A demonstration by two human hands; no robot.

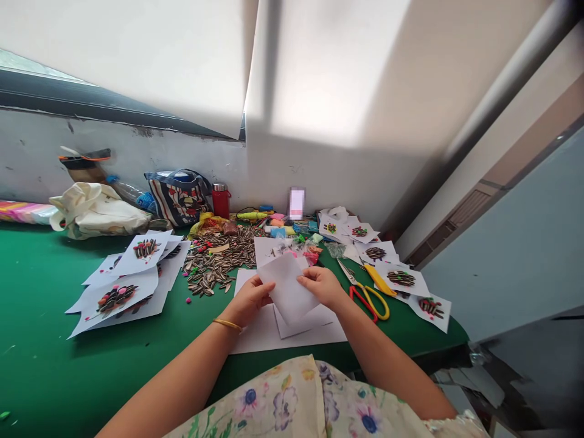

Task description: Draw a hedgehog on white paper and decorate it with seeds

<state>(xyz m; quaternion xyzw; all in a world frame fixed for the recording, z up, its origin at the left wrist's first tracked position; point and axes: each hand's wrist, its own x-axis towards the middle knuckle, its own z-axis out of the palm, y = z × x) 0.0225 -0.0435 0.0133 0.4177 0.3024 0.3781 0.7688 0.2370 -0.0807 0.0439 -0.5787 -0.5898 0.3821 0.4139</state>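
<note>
Cream floral cloth of your top lies nearest, on your side of the held paper. That paper is raised above the green table, your left hand clamped on its left edge and your right hand on its right. Uneven pulling between them could crease or tear it. Loose white sheets lie beneath the held paper; a dragging wrist might shift them. To its right are scissors with red and yellow handles, near enough to your right forearm that an outward swing could snag them. Left of the held paper, decorated cards overlap one another, and a knock from your left forearm could work their raised bits loose. More cards spread to its far right, where a bump may push one off. Beyond the held paper, leftward, the seed pile would scatter if your knuckles swept through. Farthest past it, a red bottle stands upright; a careless reach could topple it.
</note>
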